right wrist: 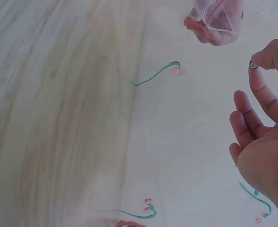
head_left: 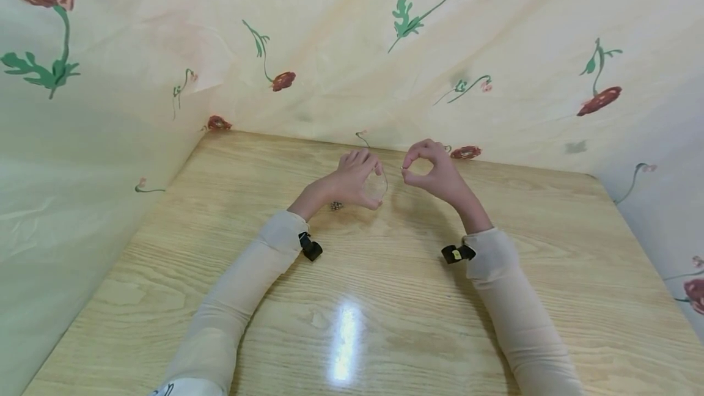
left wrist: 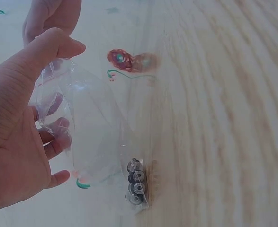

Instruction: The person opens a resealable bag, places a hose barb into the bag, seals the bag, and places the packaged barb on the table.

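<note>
My left hand [head_left: 357, 179] grips a clear plastic zip bag [left wrist: 98, 132] above the wooden table [head_left: 385, 298]. Thumb and fingers hold the bag's mouth apart [right wrist: 219, 16]. Several small metal bearings [left wrist: 136, 182] lie at the bottom of the bag. Just to the right, my right hand [head_left: 426, 170] pinches one small round bearing [right wrist: 254, 65] between thumb and forefinger, a short way from the bag's mouth. The other fingers of that hand are spread loosely.
A cream cloth printed with red flowers [head_left: 599, 99] and green stems hangs as walls behind and on both sides of the table. Black wrist cameras [head_left: 310, 247] sit on both pale sleeves. Bare wood lies in front of the hands.
</note>
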The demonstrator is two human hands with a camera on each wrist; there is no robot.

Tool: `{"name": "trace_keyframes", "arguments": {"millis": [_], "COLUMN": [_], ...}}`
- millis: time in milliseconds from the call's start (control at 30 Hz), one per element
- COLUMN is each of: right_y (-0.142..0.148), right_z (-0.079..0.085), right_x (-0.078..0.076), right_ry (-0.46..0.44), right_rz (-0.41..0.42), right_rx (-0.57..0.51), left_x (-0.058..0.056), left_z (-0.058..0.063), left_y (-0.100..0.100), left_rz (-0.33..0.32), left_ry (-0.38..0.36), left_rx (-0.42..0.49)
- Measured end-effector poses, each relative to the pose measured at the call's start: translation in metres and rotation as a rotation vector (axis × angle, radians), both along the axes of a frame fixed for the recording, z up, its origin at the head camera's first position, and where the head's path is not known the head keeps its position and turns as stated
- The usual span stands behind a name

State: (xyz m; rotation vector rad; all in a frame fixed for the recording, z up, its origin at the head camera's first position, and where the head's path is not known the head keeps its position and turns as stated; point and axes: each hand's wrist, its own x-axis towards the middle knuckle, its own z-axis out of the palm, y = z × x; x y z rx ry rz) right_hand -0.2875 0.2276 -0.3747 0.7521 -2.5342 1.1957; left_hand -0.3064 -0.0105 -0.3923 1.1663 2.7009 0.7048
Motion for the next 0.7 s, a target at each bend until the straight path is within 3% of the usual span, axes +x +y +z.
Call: {"name": "trace_keyframes", "arguments": {"millis": [433,700], "right_y": [-0.012,-0.021], "right_z": [0.003,-0.001], "right_x": [0.01,0.011], "right_ry": [0.031,0.092], "right_rz": [0.027,0.089], "right_rx": [-0.038,-0.063], "left_x": [-0.001,0.0], "left_z": [0.0,0.001], "left_y": [0.0,0.0], "left_rz": [-0.017,-0.012], "left_ry": [0.021,0.005], "left_rx": [0.009,0.019]}}
